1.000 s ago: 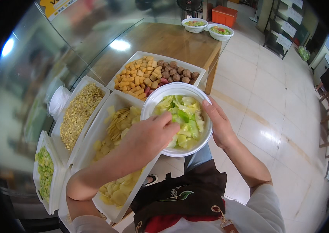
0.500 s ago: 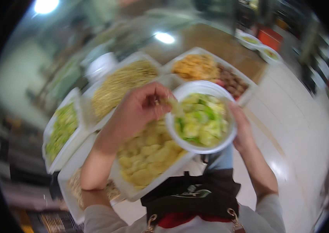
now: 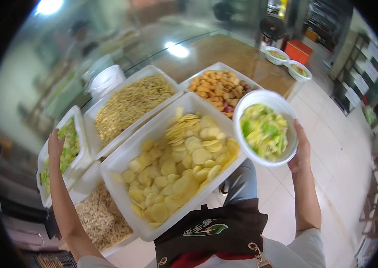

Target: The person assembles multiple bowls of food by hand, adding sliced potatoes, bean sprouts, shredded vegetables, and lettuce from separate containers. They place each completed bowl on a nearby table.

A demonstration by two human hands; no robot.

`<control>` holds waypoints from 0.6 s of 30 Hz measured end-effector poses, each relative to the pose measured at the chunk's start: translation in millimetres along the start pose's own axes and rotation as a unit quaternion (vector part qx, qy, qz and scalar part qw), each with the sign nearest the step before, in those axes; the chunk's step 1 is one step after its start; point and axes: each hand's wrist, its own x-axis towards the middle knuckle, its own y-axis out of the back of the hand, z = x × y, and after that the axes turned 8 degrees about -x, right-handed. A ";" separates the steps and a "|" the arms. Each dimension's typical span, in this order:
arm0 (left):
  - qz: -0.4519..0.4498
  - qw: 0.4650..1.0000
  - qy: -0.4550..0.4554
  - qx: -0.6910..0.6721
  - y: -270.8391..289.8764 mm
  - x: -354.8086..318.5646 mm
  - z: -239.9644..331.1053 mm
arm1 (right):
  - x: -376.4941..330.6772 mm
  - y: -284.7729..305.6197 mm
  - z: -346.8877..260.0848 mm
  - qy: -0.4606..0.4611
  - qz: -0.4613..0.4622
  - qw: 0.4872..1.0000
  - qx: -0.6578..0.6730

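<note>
Right hand: the right hand point(image 3: 302, 152) cupped the white bowl point(image 3: 267, 127) from below at its 4 o'clock edge, its grip closed around the rim and base.
Bowl: it was held level at about 2 o'clock from the apron, mouth facing up, filled with green and pale chopped cabbage; being round, it showed no long axis.
Left hand: the left hand point(image 3: 56, 145) lay at 9 o'clock, fingers loosely open on the tray of green leaves point(image 3: 70, 147).
Near trays: the potato-slice tray point(image 3: 175, 163) ran long from 7 to 1 o'clock, just beside the bowl; the sprout tray point(image 3: 102, 219) sat at 8 o'clock.
Far: the noodle tray point(image 3: 128, 105), the fried-pieces tray point(image 3: 218, 87), then the wooden desk point(image 3: 238, 56) carrying two small bowls point(image 3: 287, 62).
</note>
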 end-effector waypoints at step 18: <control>-0.158 0.786 -0.463 -0.378 -109.4 61.5 739.1 | 80.1 209.1 28.3 0.039 0.200 0.977 0.065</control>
